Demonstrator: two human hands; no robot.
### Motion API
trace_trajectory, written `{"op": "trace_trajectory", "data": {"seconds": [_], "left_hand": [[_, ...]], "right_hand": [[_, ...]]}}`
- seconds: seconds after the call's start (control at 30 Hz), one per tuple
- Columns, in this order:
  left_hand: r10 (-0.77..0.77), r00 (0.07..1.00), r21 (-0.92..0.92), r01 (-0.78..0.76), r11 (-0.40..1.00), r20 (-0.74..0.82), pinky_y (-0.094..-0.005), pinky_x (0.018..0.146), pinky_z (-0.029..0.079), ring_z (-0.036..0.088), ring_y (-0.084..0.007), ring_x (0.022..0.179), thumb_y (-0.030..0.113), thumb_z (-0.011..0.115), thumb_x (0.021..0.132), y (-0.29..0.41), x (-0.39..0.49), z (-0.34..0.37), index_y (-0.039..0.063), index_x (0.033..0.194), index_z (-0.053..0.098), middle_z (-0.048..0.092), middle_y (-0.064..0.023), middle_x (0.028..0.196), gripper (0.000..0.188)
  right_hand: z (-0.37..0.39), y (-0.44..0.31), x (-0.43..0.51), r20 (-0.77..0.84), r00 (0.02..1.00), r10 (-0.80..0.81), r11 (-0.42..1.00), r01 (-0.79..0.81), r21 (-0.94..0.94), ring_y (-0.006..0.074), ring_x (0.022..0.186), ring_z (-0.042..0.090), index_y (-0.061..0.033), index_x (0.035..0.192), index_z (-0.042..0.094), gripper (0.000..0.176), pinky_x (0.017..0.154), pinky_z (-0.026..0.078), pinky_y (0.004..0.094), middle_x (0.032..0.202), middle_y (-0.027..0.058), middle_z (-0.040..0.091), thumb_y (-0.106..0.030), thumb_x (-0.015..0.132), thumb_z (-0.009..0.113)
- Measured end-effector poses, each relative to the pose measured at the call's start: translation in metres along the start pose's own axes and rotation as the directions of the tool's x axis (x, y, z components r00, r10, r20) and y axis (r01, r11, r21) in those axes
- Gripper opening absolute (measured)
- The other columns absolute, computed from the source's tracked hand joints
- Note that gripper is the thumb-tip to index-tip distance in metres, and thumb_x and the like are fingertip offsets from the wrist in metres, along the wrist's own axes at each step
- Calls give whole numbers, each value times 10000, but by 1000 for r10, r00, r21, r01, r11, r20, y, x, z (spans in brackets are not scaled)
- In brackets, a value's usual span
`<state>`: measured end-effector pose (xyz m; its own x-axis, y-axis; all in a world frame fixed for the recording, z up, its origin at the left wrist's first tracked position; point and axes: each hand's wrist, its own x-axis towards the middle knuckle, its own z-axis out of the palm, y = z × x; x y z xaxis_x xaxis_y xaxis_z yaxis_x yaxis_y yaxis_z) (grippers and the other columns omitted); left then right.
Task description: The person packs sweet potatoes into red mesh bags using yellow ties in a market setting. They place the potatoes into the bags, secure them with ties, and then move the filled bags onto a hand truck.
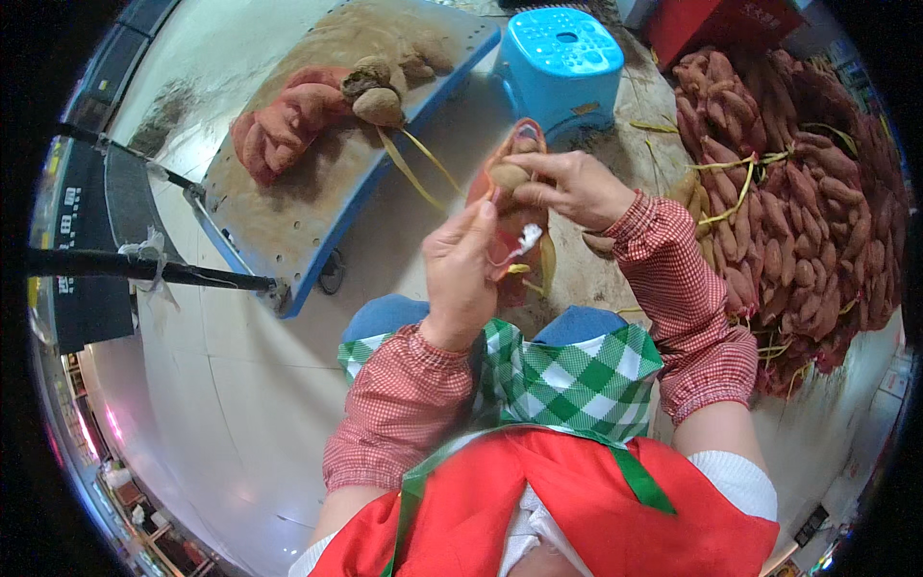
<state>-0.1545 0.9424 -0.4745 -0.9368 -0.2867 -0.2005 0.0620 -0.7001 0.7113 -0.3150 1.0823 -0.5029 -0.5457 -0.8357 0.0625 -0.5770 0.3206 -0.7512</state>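
Observation:
My right hand (577,189) pinches a brown tuber (509,175) between thumb and fingers, at the mouth of a red mesh bag (480,186). My left hand (461,267) grips the near edge of that bag with thumb and fingertips. More tubers appear inside the bag, partly hidden by my hands. A crumpled white tie (530,236) hangs by the bag, below my right hand. Yellow strapping (546,267) dangles near it, above my knees.
At left stands a blue-edged platform trolley (245,216) with a black handle (180,271). It carries a filled red mesh bag (288,119) and several loose tubers (378,107). A blue plastic stool (566,43) stands ahead. Stacked mesh bags of sweet potatoes (800,223) fill the right side.

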Motion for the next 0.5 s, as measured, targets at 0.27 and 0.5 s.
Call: {"op": "trace_trajectory", "data": {"seconds": [0.27,0.5], "left_hand": [[0,992,23,3,1000,-124,-167,437,288,337,-21,494,130,496,1022,1,7,-8,-42,1123,611,417,67,635,230],[28,998,-59,-32,998,-64,-190,474,326,399,-15,521,140,533,1010,0,11,-20,-27,1206,622,536,53,658,273]], "right_hand": [[39,-2,-46,80,947,311,804,-307,509,143,835,609,19,1092,628,375,720,503,312,948,95,663,-334,969,601],[55,-7,-56,439,861,257,131,-482,867,71,647,607,-20,1125,567,318,474,449,178,951,86,677,-309,1036,466]]}}
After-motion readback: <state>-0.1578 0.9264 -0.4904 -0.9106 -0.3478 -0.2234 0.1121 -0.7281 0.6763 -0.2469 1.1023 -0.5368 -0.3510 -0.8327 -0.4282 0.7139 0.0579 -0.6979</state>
